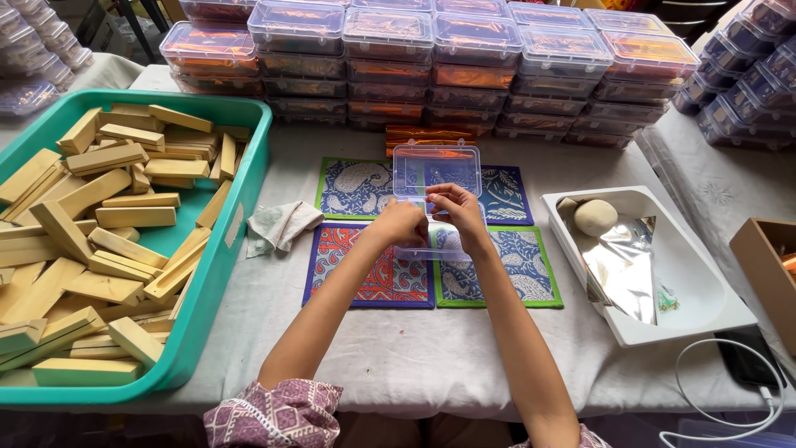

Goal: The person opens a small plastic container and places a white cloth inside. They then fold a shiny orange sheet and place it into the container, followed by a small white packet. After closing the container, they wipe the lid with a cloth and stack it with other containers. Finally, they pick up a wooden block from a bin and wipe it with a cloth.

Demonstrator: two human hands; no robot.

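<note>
Both your hands, left (402, 224) and right (458, 211), pinch open clear plastic box (435, 199) above patterned mats (390, 270) on tabletop. Risk, judged: thin hinged lid could snap shut or twist from uneven pinch.

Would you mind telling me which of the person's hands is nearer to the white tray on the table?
Right. The right hand is at the open clear plastic box, on the side towards the white tray; the left hand is beside it, farther from the tray.
</note>
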